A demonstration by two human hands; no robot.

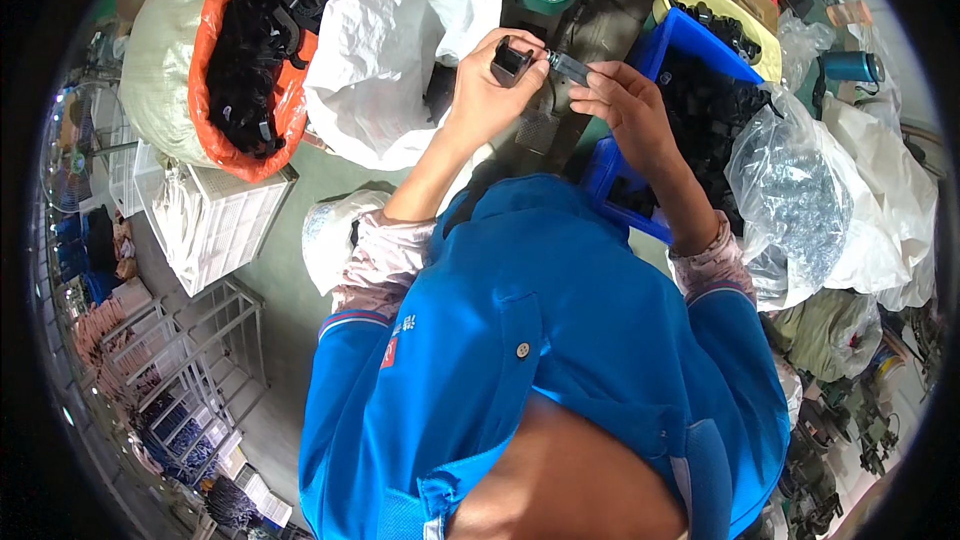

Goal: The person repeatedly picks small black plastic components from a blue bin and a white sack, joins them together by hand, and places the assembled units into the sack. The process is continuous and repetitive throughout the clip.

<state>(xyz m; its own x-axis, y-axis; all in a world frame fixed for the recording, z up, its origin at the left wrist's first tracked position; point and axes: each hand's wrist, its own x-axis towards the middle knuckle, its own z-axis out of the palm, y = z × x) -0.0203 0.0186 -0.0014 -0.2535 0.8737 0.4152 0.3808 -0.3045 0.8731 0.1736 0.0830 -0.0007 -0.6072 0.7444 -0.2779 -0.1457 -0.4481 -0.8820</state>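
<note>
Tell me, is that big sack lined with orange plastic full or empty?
Full, nearly to the top. The sack lies tipped with its orange mouth open, and black plastic parts fill the opening.

Blue bin (690, 40) partly behind forearm

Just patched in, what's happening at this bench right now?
A person in a blue shirt holds a small black plastic part in the left hand and a slim dark piece in the right hand, the two meeting end to end in front of the chest. Below the right hand is a blue bin of similar black parts. An orange-lined sack of black parts and a white bag stand to the left.
</note>
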